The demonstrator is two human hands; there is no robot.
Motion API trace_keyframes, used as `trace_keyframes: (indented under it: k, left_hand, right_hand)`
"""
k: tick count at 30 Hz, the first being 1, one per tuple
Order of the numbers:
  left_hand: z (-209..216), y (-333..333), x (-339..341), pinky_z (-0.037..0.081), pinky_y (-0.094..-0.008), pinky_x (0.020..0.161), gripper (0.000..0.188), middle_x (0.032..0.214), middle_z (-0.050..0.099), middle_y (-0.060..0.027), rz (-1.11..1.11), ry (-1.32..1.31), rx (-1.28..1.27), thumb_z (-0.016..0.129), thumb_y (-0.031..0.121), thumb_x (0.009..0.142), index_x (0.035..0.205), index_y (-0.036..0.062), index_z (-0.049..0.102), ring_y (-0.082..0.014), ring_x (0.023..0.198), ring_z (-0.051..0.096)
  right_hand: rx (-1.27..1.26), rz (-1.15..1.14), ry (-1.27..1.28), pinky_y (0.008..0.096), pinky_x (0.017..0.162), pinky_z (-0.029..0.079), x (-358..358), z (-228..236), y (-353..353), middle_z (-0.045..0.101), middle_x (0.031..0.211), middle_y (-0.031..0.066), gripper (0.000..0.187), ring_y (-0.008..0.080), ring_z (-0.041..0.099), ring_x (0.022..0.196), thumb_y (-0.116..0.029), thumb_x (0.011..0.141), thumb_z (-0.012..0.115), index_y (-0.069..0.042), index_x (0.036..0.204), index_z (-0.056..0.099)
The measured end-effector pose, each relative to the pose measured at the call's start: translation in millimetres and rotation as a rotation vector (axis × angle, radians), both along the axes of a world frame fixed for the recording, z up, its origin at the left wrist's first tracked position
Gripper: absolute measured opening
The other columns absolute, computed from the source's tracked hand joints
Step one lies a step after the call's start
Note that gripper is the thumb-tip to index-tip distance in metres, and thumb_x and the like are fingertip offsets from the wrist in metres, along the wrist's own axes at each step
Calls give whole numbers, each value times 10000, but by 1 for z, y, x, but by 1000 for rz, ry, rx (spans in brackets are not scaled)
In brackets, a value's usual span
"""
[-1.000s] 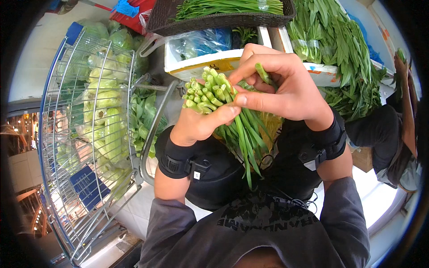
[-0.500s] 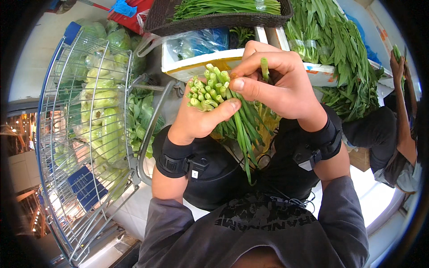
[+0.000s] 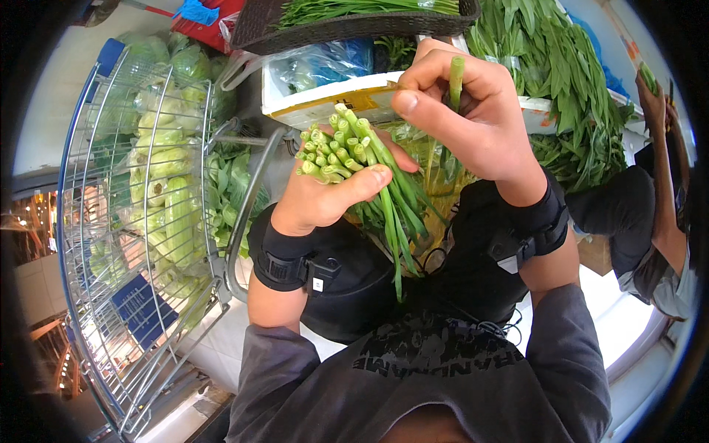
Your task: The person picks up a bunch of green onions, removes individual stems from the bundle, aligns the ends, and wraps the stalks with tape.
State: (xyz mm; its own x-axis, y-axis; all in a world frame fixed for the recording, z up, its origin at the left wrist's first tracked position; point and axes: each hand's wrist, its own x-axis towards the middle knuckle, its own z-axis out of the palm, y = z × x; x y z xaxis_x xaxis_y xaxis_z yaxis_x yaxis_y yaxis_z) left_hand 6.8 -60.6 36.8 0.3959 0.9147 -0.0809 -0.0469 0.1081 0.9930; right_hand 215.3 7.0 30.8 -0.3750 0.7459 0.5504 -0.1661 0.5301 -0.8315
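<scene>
My left hand (image 3: 310, 196) is wrapped round a bunch of water spinach (image 3: 336, 148). The pale, hollow cut ends point up towards me, and the long narrow leaves hang down between my knees. To the right and a little above, my right hand (image 3: 480, 122) is raised with its fingers curled. A single green stem (image 3: 456, 77) is gripped in them, its cut end standing up. My right thumb and forefinger are near each other, apart from the bunch. Whatever may lie between their tips is too small to make out.
On the left stands a wire shopping cart (image 3: 155, 244) with bagged green vegetables. Ahead are a white foam box (image 3: 317, 111) and a dark woven basket (image 3: 354, 37) of thin green stalks. More leafy greens (image 3: 561, 66) lie at the upper right. A person's hands (image 3: 653, 111) show at the right edge.
My right hand has moved away from the bunch, up and to the right, with the single stem still in its fingers. My left hand has shifted slightly left with the bunch.
</scene>
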Motion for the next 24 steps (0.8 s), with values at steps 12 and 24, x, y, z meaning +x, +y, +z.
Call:
trace_keyframes:
  k: [12, 24]
  left_hand:
    - [-17, 9, -11, 497, -342, 862, 233, 1018, 715, -102, -44, -28, 234, 669, 191, 898, 1022, -4, 699, -188, 940, 630]
    - [1, -2, -7, 526, -308, 860, 205, 1034, 729, -103, -48, 0, 2, 676, 117, 911, 1077, -3, 665, -169, 958, 666]
  right_hand:
    - [265, -326, -820, 440, 744, 476, 29, -34, 25, 608, 913, 167, 129, 386, 604, 858, -127, 854, 707, -21, 921, 677]
    - [74, -1, -367, 309, 637, 489, 8, 8, 4, 659, 929, 71, 219, 180, 657, 767, -149, 882, 740, -73, 1087, 735]
